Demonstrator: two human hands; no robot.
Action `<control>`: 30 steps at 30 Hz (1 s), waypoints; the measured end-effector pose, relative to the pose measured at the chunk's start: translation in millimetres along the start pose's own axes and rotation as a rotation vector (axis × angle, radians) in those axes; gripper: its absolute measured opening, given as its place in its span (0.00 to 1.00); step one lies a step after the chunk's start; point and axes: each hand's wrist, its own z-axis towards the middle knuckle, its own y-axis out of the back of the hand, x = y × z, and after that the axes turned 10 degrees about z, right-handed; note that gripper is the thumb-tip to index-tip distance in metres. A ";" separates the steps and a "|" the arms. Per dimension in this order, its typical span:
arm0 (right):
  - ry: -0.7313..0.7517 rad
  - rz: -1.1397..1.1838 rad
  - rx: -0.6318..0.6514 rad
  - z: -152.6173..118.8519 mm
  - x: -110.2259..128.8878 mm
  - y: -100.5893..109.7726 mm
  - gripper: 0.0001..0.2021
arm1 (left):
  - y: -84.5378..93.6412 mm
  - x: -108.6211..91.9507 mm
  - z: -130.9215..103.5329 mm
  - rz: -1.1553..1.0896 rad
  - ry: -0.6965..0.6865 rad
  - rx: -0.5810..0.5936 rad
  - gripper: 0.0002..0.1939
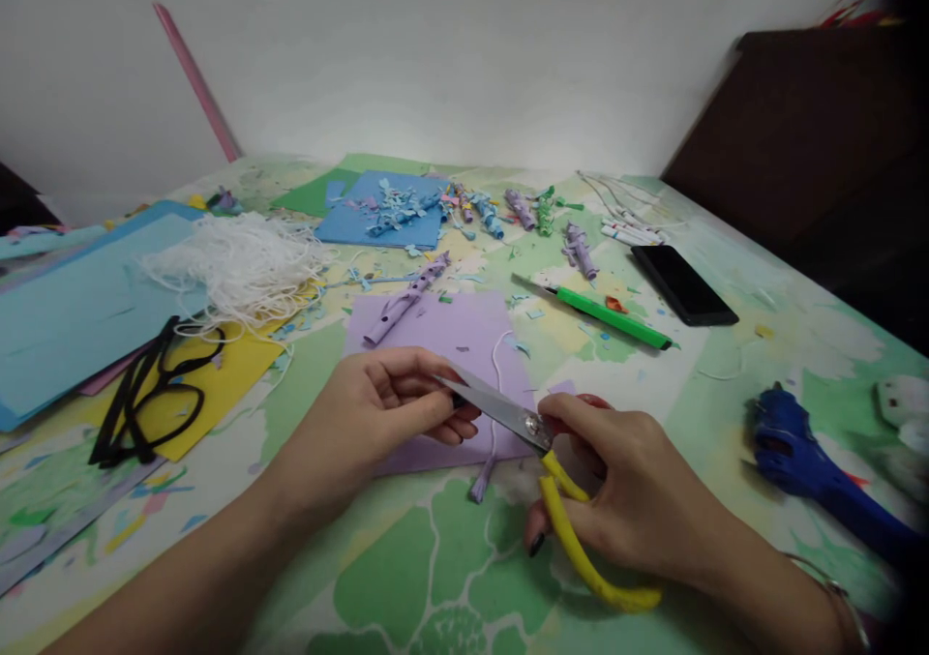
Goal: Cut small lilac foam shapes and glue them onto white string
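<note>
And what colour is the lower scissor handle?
The lower scissor handle is yellow; it shows in the head view.

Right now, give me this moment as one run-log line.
Right hand: holds scissors | Left hand: at scissors' tip | Purple paper: string lying on it | Tassel: by paper's near edge

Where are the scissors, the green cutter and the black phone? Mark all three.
Scissors [535, 428], head view: on the pivot joining the blades.
Green cutter [607, 316], head view: on the handle.
Black phone [683, 285], head view: middle of its upper face.
</note>
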 end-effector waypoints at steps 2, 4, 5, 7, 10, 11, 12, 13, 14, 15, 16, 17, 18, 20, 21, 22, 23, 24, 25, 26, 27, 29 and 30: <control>0.023 -0.034 -0.005 -1.2 -0.9 -0.6 0.23 | -1.0 -0.6 0.9 -0.011 0.002 0.014 0.06; 0.038 -0.058 -0.013 -2.3 -2.1 -0.9 0.22 | -1.5 -1.3 1.6 -0.007 0.001 0.022 0.06; 0.038 -0.064 -0.016 -2.7 -2.6 -1.0 0.21 | -1.6 -1.4 1.7 -0.004 0.001 0.022 0.06; 0.040 -0.066 -0.015 -3.0 -3.0 -1.3 0.20 | -1.6 -1.3 1.4 -0.006 0.005 0.022 0.06; 0.050 -0.054 -0.017 -3.0 -2.7 -1.4 0.19 | -1.6 -0.5 0.4 -0.017 0.011 0.031 0.07; 0.055 -0.054 -0.018 -3.1 -2.5 -1.5 0.19 | -1.6 -0.2 0.1 -0.018 0.013 0.036 0.07; 0.058 -0.056 -0.019 -3.3 -2.3 -1.5 0.18 | -1.7 -0.1 0.0 -0.018 0.016 0.041 0.07; 0.060 -0.060 -0.020 -3.4 -2.2 -1.5 0.18 | -1.9 -0.1 0.0 -0.016 0.020 0.043 0.07; 0.064 -0.063 -0.022 -3.6 -2.1 -1.6 0.17 | -2.1 -0.2 0.2 -0.014 0.024 0.043 0.06; 0.069 -0.064 -0.025 -3.6 -2.1 -1.7 0.17 | -2.3 -0.3 0.5 -0.011 0.027 0.041 0.06; 0.075 -0.064 -0.027 -3.6 -2.1 -1.9 0.17 | -2.4 -0.5 1.0 -0.009 0.028 0.038 0.06; 0.079 -0.065 -0.030 -3.4 -2.2 -1.9 0.17 | -2.5 -0.7 1.6 -0.007 0.030 0.036 0.06; 0.081 -0.066 -0.032 -3.1 -2.2 -2.0 0.16 | -2.4 -0.7 2.1 -0.006 0.032 0.033 0.06; 0.087 -0.065 -0.037 -2.6 -2.2 -1.8 0.16 | -1.8 -0.4 2.9 -0.004 0.031 0.034 0.06; 0.090 -0.061 -0.038 -2.4 -2.2 -1.6 0.15 | -1.3 -0.1 3.1 -0.006 0.030 0.037 0.06; 0.094 -0.056 -0.041 -2.4 -2.1 -1.3 0.15 | -0.6 0.3 3.1 -0.009 0.027 0.042 0.05; 0.097 -0.048 -0.043 -2.3 -2.1 -1.0 0.15 | 0.0 0.7 2.9 -0.012 0.022 0.045 0.06; 0.100 -0.041 -0.043 -2.4 -2.0 -0.7 0.15 | 0.6 1.0 2.6 -0.015 0.019 0.050 0.06; 0.101 -0.036 -0.043 -2.5 -1.9 -0.4 0.15 | 1.1 1.0 2.3 -0.015 0.018 0.054 0.06; 0.103 -0.033 -0.043 -2.5 -1.8 -0.2 0.15 | 1.4 0.7 1.9 -0.011 0.020 0.055 0.06; 0.105 -0.034 -0.043 -2.6 -1.7 -0.1 0.15 | 1.6 0.2 1.4 -0.002 0.021 0.052 0.06; 0.101 -0.046 -0.040 -2.6 -1.5 -0.2 0.16 | 1.7 -1.3 0.5 0.022 0.029 0.044 0.06; 0.094 -0.053 -0.037 -2.6 -1.4 -0.3 0.17 | 1.7 -2.1 0.1 0.037 0.032 0.038 0.06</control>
